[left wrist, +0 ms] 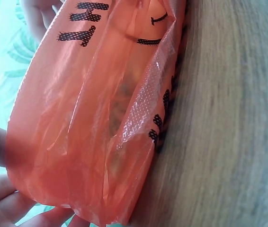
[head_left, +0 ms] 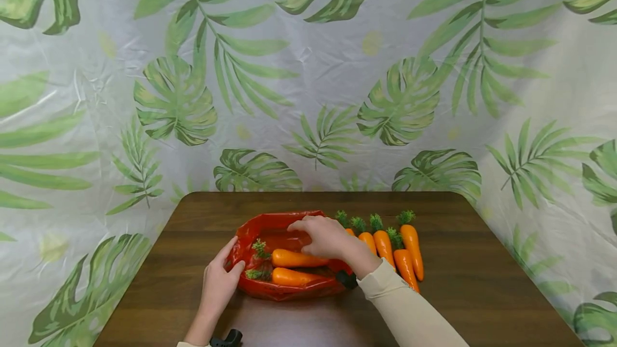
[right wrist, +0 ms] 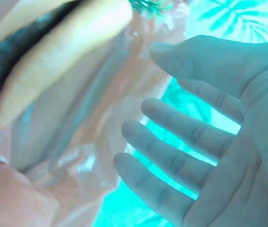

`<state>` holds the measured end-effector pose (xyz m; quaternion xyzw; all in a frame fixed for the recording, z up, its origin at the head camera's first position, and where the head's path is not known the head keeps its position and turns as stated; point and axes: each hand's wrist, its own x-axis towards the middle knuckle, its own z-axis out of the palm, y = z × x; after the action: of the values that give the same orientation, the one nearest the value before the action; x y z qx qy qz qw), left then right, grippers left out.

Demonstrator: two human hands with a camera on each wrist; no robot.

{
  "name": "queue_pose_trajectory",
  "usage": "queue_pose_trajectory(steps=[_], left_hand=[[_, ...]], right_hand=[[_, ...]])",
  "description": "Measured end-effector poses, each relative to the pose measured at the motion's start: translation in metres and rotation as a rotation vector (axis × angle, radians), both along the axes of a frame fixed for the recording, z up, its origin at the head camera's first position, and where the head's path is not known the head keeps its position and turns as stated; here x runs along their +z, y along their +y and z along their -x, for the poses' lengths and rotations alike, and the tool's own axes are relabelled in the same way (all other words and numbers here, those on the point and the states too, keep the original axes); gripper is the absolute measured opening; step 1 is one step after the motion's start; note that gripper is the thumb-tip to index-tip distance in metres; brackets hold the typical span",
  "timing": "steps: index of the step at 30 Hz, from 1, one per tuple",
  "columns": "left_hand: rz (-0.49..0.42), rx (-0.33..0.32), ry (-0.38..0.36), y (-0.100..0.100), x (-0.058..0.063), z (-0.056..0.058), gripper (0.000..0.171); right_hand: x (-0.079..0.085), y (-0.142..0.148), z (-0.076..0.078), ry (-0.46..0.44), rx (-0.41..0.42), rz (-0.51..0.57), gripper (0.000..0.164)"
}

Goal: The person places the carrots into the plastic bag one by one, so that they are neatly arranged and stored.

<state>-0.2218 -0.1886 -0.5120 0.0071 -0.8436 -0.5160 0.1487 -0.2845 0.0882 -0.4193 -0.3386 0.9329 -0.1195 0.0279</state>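
Observation:
A red plastic bag (head_left: 277, 293) lies on its side, mouth spread upward, in the middle of the table. Inside it are two orange carrots with leafy green tops, an upper carrot (head_left: 296, 257) and a lower carrot (head_left: 291, 277). My left hand (head_left: 219, 280) grips the bag's left end; in the left wrist view its fingers (left wrist: 15, 205) lie against the red plastic. Over the bag's right part is my right hand (head_left: 328, 237), partly covering the upper carrot. Its fingers (right wrist: 172, 161) are spread and hold nothing in the right wrist view.
Right of the bag, several more carrots (head_left: 384, 244) lie side by side on the dark wooden table (head_left: 463, 283), partly behind my right forearm. A leaf-patterned sheet (head_left: 318, 79) hangs beyond the far table edge.

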Motion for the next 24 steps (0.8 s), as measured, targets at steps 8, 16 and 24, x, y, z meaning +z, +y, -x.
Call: queue_pose_trajectory(steps=[8, 16, 24], left_hand=[[0.008, 0.001, 0.004, 0.0, 0.0, 0.0, 0.058], [0.003, -0.002, 0.01, -0.001, -0.002, 0.001, 0.059], [-0.003, 0.0, 0.018, -0.001, -0.003, 0.003, 0.059]], right_hand=[[0.014, 0.023, -0.005, 0.003, -0.067, 0.107, 0.054], [0.026, 0.045, -0.011, 0.035, -0.129, 0.171, 0.057], [0.031, 0.073, -0.014, 0.008, -0.24, 0.243, 0.06]])
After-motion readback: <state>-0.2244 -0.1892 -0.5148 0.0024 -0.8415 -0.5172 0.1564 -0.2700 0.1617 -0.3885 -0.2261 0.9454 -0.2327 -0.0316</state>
